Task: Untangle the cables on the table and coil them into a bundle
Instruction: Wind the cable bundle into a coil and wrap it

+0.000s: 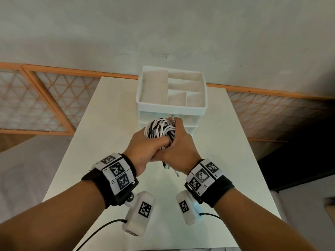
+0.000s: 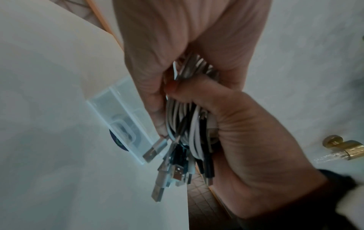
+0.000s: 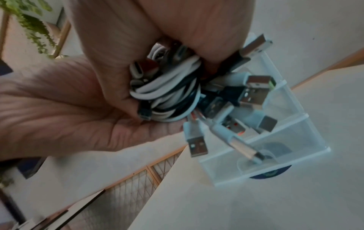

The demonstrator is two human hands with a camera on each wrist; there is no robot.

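Note:
A coiled bundle of white and black cables (image 1: 159, 129) is held above the white table (image 1: 101, 134), and both hands grip it. My left hand (image 1: 147, 146) wraps it from the left with the thumb across the front. My right hand (image 1: 181, 140) closes round it from the right. The left wrist view shows the left hand (image 2: 157, 87) and the right hand (image 2: 236, 132) squeezing the strands (image 2: 189, 124), with several USB plugs (image 2: 157, 191) hanging below. In the right wrist view the coil (image 3: 169, 95) sits between both palms, its plugs (image 3: 197, 144) sticking out.
A white organizer (image 1: 170, 106) with open top compartments and clear drawers (image 3: 285, 140) stands on the table just behind the hands. The table's left edge (image 1: 59, 169) and right edge (image 1: 253, 160) drop to a tiled floor. A wall rises behind.

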